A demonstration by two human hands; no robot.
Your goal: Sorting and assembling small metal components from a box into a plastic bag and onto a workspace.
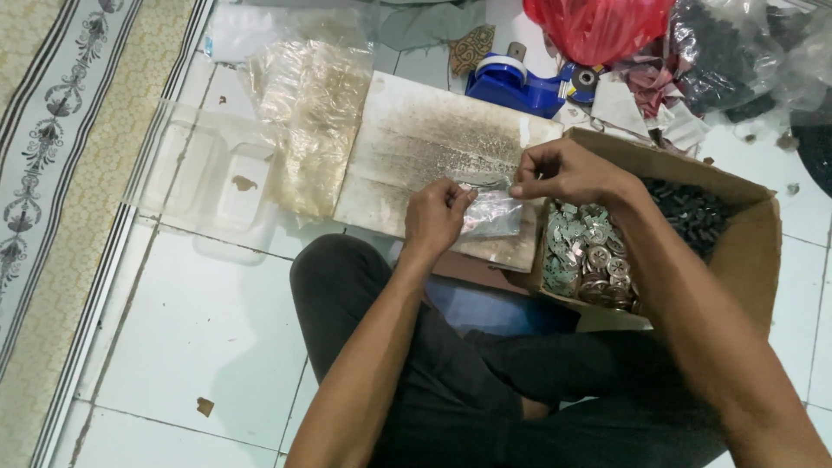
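My left hand [436, 217] and my right hand [563, 173] both pinch the top edge of a small clear plastic bag [494, 217] that has small metal pieces inside. The bag hangs just above a worn whitish board [425, 147] lying on the tiled floor. My right forearm crosses over an open cardboard box [745, 251]. Inside the box lie several round silvery metal parts [589, 256] and a heap of small black parts [693, 217]. I sit cross-legged in dark trousers.
A blue tape dispenser [516, 85] stands behind the board. Beside it are a red plastic bag [598, 26] and clear bags of dark parts [737, 52]. Clear plastic trays [208, 173] and crumpled plastic sheets [312, 121] lie left. A patterned rug [61, 173] runs along the left edge.
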